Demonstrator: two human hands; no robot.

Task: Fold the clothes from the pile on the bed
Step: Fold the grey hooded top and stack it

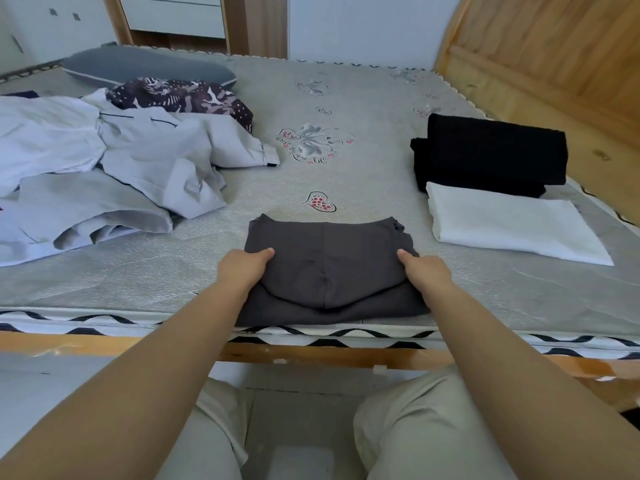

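A dark grey garment [329, 258] lies folded into a rough rectangle at the near edge of the bed [346, 105]. My left hand [244, 268] grips its left side, thumb on top and fingers tucked under the cloth. My right hand [424, 270] grips the right side the same way. A fold of the garment sags between my hands. The pile of unfolded clothes [114, 168], pale grey and white pieces, sprawls over the left of the bed, with a dark patterned garment [180, 97] behind it.
A folded black garment [491, 154] and a folded white one [509, 225] rest at the right of the mattress. A grey pillow [145, 65] lies at the far left. A wooden headboard [554, 64] rises on the right; the bed's wooden rail [311, 353] runs below my arms.
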